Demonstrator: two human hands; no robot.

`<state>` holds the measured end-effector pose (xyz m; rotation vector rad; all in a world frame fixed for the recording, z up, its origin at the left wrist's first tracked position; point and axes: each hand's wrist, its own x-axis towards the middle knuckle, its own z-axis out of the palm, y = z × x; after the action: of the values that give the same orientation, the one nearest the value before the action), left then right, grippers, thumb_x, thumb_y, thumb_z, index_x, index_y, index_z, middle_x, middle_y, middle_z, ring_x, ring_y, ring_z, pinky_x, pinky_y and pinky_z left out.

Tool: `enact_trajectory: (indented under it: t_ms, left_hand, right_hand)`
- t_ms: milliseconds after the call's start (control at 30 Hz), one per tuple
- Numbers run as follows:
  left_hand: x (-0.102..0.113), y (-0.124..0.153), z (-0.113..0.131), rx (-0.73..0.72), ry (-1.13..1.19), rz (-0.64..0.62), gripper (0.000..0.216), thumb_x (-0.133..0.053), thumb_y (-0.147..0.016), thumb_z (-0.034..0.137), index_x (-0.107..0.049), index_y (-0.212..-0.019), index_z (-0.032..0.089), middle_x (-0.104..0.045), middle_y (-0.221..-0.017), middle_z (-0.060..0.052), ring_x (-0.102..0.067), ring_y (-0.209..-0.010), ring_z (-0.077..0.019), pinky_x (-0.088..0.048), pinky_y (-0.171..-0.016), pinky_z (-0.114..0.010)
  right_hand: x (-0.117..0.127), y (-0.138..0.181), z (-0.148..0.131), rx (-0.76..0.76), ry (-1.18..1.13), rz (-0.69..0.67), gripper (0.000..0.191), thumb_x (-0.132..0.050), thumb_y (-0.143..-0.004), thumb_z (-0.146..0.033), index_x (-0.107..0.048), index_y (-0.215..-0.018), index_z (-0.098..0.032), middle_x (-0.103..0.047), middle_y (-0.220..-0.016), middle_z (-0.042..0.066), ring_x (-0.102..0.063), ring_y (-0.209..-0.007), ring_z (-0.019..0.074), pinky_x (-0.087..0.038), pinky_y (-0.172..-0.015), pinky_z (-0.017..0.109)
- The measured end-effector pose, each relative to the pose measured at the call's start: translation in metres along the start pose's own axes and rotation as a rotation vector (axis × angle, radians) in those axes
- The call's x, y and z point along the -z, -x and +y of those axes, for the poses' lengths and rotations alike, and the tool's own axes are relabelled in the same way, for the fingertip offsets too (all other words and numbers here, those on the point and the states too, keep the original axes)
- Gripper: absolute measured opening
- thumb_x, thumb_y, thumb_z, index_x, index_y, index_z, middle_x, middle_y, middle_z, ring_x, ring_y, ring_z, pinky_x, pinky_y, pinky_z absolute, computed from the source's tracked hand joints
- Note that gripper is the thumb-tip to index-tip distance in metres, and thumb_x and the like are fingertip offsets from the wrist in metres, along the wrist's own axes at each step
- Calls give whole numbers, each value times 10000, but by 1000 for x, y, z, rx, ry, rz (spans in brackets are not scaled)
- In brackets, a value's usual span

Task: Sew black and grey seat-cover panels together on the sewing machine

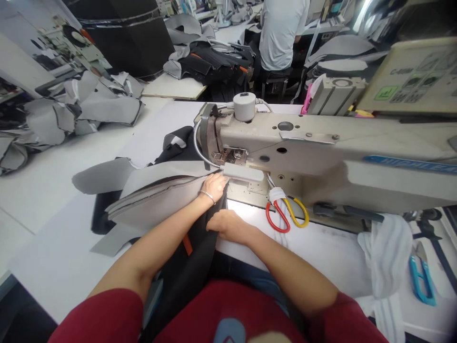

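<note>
A black fabric piece [202, 238] runs from my lap up to the needle area of a sewing machine [250, 138]. My left hand [215, 186], with a bracelet on its wrist, grips the upper part of this fabric beside the needle area; its fingertips are partly hidden. Closer to my body, my right hand [228, 226] is closed on the fabric's right edge, thumb and fingers pinched together. Left of my left hand lie layered grey fabric panels [157, 193]. A white lamp head [243, 172] hides the presser foot. An orange strip [187, 244] shows on the black fabric.
Scissors with red and yellow handles [287, 215] rest against the machine bed. To the right are a striped white cloth [389, 252] and blue-handled snips [422, 281]. Grey panels [89, 105] are heaped at left. A person [282, 35] sits beyond the machine.
</note>
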<state>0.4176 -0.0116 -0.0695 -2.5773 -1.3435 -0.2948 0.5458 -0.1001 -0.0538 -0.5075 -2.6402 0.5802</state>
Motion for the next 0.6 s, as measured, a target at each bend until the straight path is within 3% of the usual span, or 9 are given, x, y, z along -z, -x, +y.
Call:
enact_trajectory:
  t_ms: [100, 300, 600]
  left_hand:
    - [2, -4, -3, -3, -10, -7, 249, -383, -762, 111, -628, -740, 151, -600, -713, -74, -505, -743, -181, -390, -680, -310]
    - [8, 0, -4, -91, -13, -2, 234, -407, -739, 112, -615, -845, 130, -590, -802, -83, -497, -774, -184, -406, -704, -297]
    - [10, -9, -6, -32, -47, -6, 222, -388, -714, 98, -607, -744, 124, -559, -718, -91, -479, -760, -196, -409, -706, -323]
  right_hand:
    - [1, 0, 6, -25, -38, 49, 244, -451, -688, -71, -582, -847, -203, -618, -784, -9, -519, -751, 114, -355, -676, 223]
    - [5, 1, 4, -26, -66, 96, 207, -458, -706, -78, -594, -808, -197, -616, -748, -6, -523, -729, 111, -360, -666, 218]
    - [5, 2, 15, -82, -124, 160, 174, -476, -703, -83, -593, -765, -196, -609, -729, -9, -528, -719, 106, -365, -648, 202]
